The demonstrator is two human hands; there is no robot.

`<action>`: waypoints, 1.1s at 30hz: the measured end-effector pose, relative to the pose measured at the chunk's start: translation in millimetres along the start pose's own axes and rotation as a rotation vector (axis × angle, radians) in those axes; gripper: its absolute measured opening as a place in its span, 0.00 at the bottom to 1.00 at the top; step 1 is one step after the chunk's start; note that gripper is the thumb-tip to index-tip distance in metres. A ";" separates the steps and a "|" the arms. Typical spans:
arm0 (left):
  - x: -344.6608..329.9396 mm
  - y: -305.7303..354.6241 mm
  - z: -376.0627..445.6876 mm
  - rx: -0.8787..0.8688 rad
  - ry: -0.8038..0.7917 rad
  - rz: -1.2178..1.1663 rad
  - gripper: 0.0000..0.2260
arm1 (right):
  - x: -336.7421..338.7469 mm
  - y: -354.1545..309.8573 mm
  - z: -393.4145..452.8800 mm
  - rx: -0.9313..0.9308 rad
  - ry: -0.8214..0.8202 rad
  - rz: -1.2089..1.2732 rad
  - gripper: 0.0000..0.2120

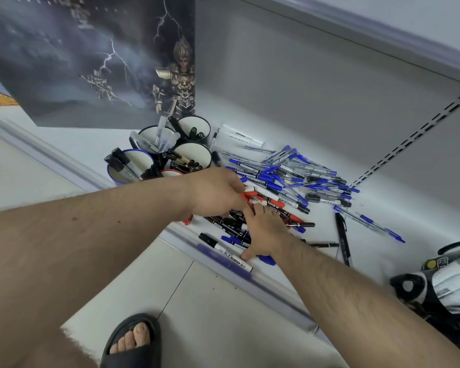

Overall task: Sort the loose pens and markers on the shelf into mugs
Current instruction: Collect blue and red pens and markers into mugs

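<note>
Nearest, we see the right hand (263, 232) spread flat on the marker pile at the shelf (316, 266) front edge, fingers straight. Just beyond, the left hand (218, 192) grips what looks like several red markers (252, 195), partly hidden. Farther back: loose blue pens (290, 176), then the mugs (191, 152) already holding pens, left.

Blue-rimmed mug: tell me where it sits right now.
In the head view, the blue-rimmed mug stands at the left front of the mug cluster, near the shelf's front edge, left of the pen pile.
</note>
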State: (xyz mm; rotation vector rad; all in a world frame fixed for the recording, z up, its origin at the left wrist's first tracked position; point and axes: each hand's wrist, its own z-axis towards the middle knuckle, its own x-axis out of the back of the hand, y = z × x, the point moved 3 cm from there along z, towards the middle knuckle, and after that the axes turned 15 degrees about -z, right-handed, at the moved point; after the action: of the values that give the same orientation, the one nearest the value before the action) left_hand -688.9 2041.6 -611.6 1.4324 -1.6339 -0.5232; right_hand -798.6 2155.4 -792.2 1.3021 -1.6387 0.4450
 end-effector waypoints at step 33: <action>-13.9 3.0 0.9 0.033 -0.052 0.015 0.13 | -32.7 46.0 -42.1 -0.395 -0.052 0.694 0.22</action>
State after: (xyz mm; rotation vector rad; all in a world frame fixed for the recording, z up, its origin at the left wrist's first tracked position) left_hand -692.0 2055.2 -614.4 1.4406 -1.7001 -0.5307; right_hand -821.7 2221.7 -787.5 0.4344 -2.0772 0.4607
